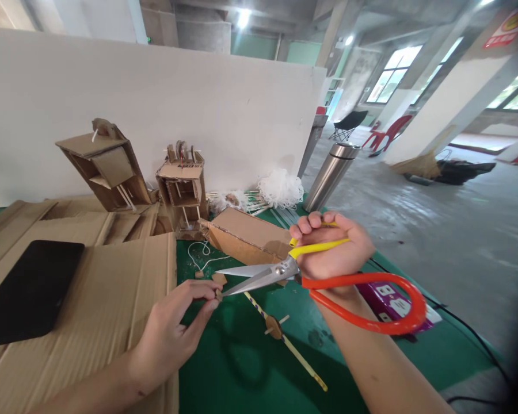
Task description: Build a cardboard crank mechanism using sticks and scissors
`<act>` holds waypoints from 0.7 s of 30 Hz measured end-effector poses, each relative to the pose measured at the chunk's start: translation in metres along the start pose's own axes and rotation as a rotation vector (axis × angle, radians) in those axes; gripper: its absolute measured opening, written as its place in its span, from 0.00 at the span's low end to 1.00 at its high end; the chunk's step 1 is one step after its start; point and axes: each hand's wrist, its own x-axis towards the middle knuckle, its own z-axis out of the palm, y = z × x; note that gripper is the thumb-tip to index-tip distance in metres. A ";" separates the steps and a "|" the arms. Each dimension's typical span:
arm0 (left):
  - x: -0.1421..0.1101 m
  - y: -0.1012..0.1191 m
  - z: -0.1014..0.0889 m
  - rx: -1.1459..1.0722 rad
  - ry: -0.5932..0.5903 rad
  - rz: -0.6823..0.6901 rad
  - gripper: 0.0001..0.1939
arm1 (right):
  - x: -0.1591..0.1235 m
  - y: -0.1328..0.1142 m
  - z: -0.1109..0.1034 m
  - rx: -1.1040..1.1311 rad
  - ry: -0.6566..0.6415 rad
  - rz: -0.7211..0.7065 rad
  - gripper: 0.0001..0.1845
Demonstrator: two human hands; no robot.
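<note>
My right hand (334, 247) grips a pair of scissors (280, 269) with one yellow handle in the palm and a big red handle loop hanging below the wrist. The blades are parted and point left. Between thumb and forefinger, my left hand (181, 322) pinches a tiny brown piece of cardboard (218, 294) at the lower blade's tip; I cannot tell whether the blade touches it. A small cardboard scrap (219, 279) lies just behind those fingers. Below the blades rests a yellowish stick (300, 357) with a cardboard disc (273, 327) and a crosswise peg on it.
Large cardboard sheets (112, 322) bear a black tablet-like slab (32, 290) at left. Behind stand two cardboard structures (107, 167), a cardboard box (250, 233), white string (201, 261), a tangled white bundle (280, 188) and a steel flask (331, 178). A purple packet (386, 299) lies right.
</note>
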 end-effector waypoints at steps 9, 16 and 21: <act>0.017 -0.005 -0.002 -0.536 -0.225 -0.403 0.14 | 0.000 -0.005 0.000 0.027 -0.113 -0.096 0.06; 0.020 -0.004 -0.004 -0.595 -0.269 -0.485 0.16 | -0.001 -0.003 0.000 0.019 -0.206 -0.142 0.06; 0.012 -0.006 0.000 -0.366 -0.130 -0.330 0.12 | 0.000 0.001 0.000 0.018 -0.100 -0.096 0.05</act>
